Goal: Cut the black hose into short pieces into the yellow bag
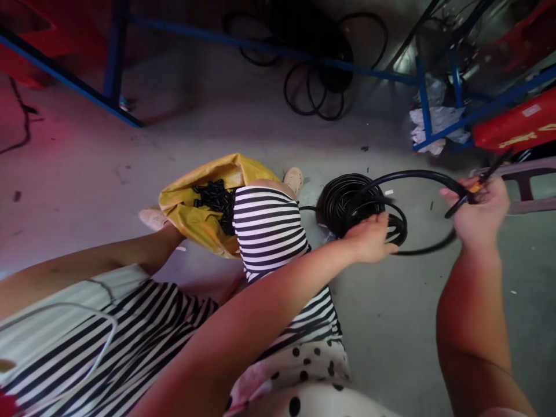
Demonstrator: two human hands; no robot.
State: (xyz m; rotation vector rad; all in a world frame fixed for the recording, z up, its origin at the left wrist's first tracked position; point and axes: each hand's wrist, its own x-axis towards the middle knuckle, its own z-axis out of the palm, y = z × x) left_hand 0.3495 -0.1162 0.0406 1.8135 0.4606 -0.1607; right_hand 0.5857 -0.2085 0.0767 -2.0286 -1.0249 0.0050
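A black cable coil (343,200) lies on the floor to the right of my knees. My left hand (371,238) is at the near side of the coil, fingers stretched and thumb apart, touching or just over the black loops. At the right, my right hand (482,211) is raised and closed around a black cable (417,174), which arcs back to the coil in a wide loop. A small orange piece (476,187) shows at its fingers. Between my legs sits a yellow sack (195,223), its mouth open on many small black parts (215,200).
A blue metal frame (278,49) runs across the back. More black cable (315,107) hangs and loops beneath it. Crumpled plastic (441,124) and a red box (516,124) are at the right, above a grey stool-like edge (532,185). Small scraps dot the floor.
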